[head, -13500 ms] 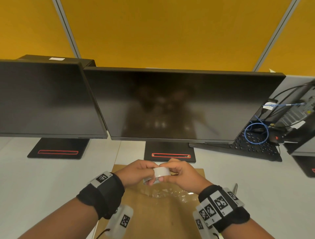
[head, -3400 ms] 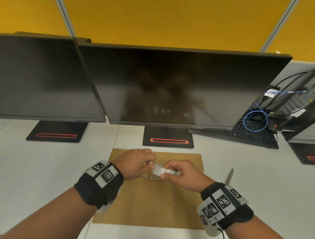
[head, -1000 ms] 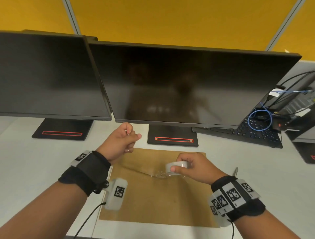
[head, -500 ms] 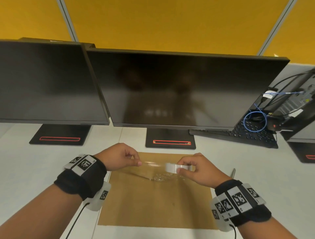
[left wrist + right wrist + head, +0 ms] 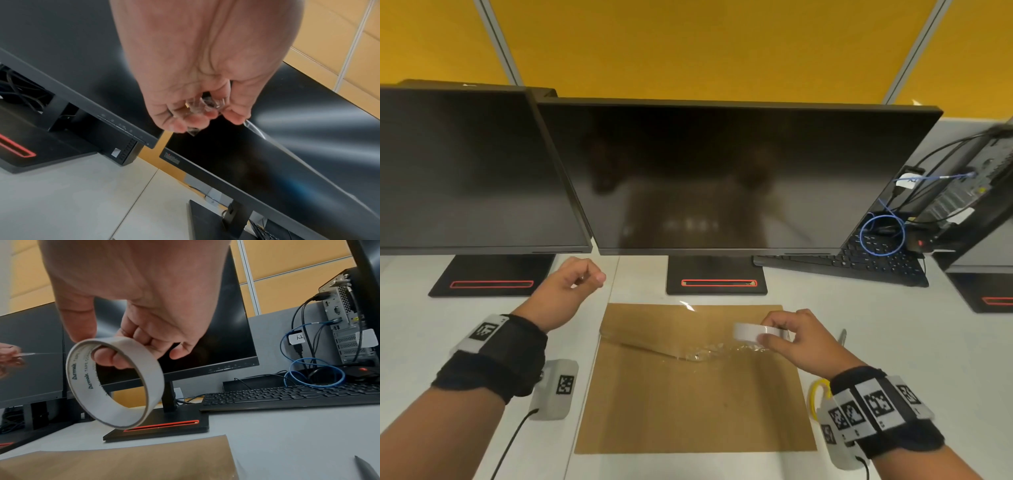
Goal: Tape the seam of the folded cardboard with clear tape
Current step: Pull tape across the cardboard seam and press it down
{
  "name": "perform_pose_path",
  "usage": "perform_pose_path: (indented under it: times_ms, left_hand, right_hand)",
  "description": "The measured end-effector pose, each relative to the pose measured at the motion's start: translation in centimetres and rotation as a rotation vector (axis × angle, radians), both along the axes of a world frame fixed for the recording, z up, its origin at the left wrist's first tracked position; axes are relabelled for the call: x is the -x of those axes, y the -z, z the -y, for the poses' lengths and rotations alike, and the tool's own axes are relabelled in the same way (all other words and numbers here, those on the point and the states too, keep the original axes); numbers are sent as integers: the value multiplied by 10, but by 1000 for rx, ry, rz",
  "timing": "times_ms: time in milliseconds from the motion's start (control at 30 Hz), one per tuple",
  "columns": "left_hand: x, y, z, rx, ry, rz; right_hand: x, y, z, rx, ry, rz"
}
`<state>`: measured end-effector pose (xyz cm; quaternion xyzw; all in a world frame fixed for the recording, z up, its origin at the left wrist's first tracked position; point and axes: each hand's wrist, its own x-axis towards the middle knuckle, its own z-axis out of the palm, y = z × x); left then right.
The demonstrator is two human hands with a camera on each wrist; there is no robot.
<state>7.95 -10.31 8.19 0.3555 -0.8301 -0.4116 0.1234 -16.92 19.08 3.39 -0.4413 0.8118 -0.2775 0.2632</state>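
Folded cardboard (image 5: pixel 688 394) lies flat; bare surface (image 5: pixel 893 342) at 3 o'clock. Left hand (image 5: pixel 566 291) fingers pinch clear tape; right hand (image 5: pixel 796 339) fingers clamp the near-empty roll (image 5: pixel 115 382).

Likely office: two monitors (image 5: pixel 722 178) on white desk (image 5: pixel 421 325), keyboard (image 5: pixel 859 263), yellow partition wall (image 5: pixel 688 44).

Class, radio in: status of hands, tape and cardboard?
Left hand pinching clear tape end. Right hand gripping tape roll. Cardboard flat on desk. Nothing blocking.
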Motion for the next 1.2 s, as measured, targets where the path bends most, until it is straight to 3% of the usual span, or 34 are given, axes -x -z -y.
perform_pose_path:
  times_ms: [133,267,433,600,733,767,900,1033,1200]
  left_hand:
    - [5,0,-2,43,-115,-40]
    - [11,2,1,-8,-314,-204]
    - [12,-4,7,-356,-547,-488]
    - [17,-10,5,-781,-561,-752]
    - [28,-28,-10,-1148,-413,-629]
    - [30,-30,-16,-1093,-346,-530]
    - [40,-27,-48,-353,6,-14]
    - [38,1,-59,-77,447,454]
    - [36,26,-57,82,395,520]
  right_hand:
    - [-6,-4,4,34,-31,14]
    - [-10,-6,10,17,-84,-23]
    - [-15,-11,13,47,-76,-13]
    - [-15,-9,15,-5,-68,-92]
    - [-16,-11,12,-23,-96,-93]
    - [-17,-11,12,-25,-100,-89]
    - [-17,-11,11,-14,-124,-65]
    - [-21,-18,11,19,-138,3]
    - [-23,-17,9,4,-169,24]
